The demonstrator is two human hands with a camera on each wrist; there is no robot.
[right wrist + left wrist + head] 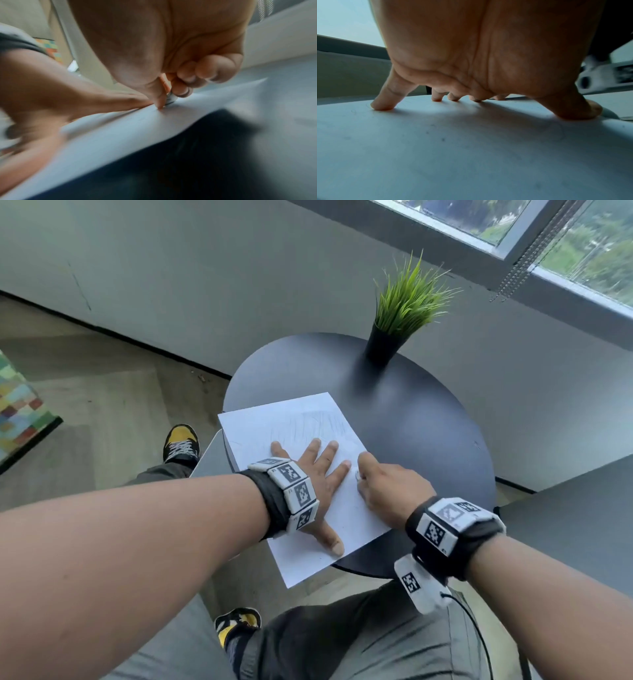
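A white sheet of paper (291, 422) with faint pencil marks lies on a round dark table (411, 412), its near corner hanging over the edge. My left hand (315, 470) lies flat on the sheet with its fingers spread, and in the left wrist view the fingertips (382, 106) press on the paper (453, 148). My right hand (368, 474) pinches a small white eraser-like piece (357, 475) just right of the left index finger. The right wrist view is blurred, but it shows thumb and fingers (161, 98) holding that piece (170, 99) against the paper (137, 128).
A grass plant in a black pot (385, 344) stands at the table's far side, by the wall under a window. My legs and yellow-black shoes (181, 441) are below the table. A grey seat edge (565, 508) is at the right.
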